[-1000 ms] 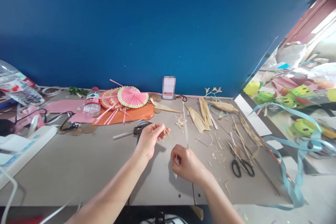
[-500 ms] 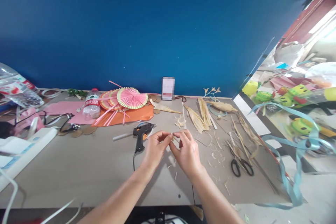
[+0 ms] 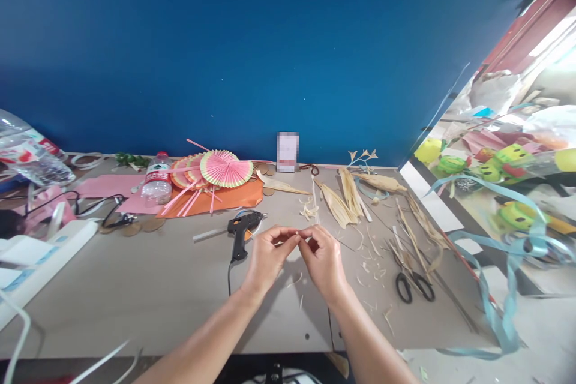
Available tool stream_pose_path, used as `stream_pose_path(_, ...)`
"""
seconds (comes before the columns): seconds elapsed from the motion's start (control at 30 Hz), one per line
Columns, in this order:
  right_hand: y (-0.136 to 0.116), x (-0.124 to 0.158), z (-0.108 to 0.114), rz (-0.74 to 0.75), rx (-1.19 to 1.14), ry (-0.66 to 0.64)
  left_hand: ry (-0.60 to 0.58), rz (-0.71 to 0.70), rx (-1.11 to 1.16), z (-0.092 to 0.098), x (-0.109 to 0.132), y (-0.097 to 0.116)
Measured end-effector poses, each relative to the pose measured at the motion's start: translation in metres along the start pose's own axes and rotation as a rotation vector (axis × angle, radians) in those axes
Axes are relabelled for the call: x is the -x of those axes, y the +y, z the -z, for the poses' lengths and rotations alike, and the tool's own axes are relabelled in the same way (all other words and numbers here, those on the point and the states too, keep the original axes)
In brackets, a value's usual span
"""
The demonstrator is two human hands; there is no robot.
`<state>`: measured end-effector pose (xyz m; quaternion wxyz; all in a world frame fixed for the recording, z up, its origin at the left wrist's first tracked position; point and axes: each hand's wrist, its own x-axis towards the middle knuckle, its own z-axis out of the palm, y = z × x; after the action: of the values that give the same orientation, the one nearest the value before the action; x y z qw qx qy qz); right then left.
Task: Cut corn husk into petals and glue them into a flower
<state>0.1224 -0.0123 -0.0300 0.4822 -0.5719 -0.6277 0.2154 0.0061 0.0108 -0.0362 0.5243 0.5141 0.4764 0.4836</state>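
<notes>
My left hand (image 3: 271, 252) and my right hand (image 3: 323, 257) meet above the middle of the table, fingertips pinched together. Whatever sits between them is tiny and mostly hidden by the fingers; only a pale speck shows. Just left of my left hand lies a black glue gun (image 3: 242, 233) with a clear glue stick in its back. Beyond my right hand are dried corn husks (image 3: 336, 203) and a small heap of curled husk shavings (image 3: 308, 210). Black-handled scissors (image 3: 413, 285) rest farther right, with husk pieces over their blades.
Pink paper fans (image 3: 226, 167) lie on orange paper (image 3: 252, 195) beside a plastic bottle (image 3: 156, 180). A white power strip (image 3: 54, 261) is at left. Light blue ribbon (image 3: 510, 288) hangs over the right edge. A phone-like card (image 3: 287, 153) leans on the blue wall (image 3: 288, 42).
My right hand's fingers have curled in more, and the fingertips of both hands have come closer together. The pale bit seen between them is now nearly covered.
</notes>
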Motion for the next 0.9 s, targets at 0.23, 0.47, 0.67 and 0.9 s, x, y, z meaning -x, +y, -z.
stream_pose_path(0.23, 0.001, 0.000, 0.000, -0.044, -0.110, 0.005, -0.046, -0.193, -0.115, 0.002, -0.001, 0.005)
stream_pose_path(0.47, 0.012, 0.000, -0.004, -0.153, -0.273, -0.024, -0.084, -0.277, -0.211, 0.001, 0.003, 0.013)
stream_pose_path(0.67, 0.010, 0.001, -0.004, -0.134, -0.403, -0.056, -0.056, -0.384, -0.303, 0.004, 0.007, 0.023)
stream_pose_path(0.9, 0.005, 0.002, -0.001, -0.404, -0.592, -0.148, -0.257, -0.078, -0.065, 0.008, -0.002, 0.022)
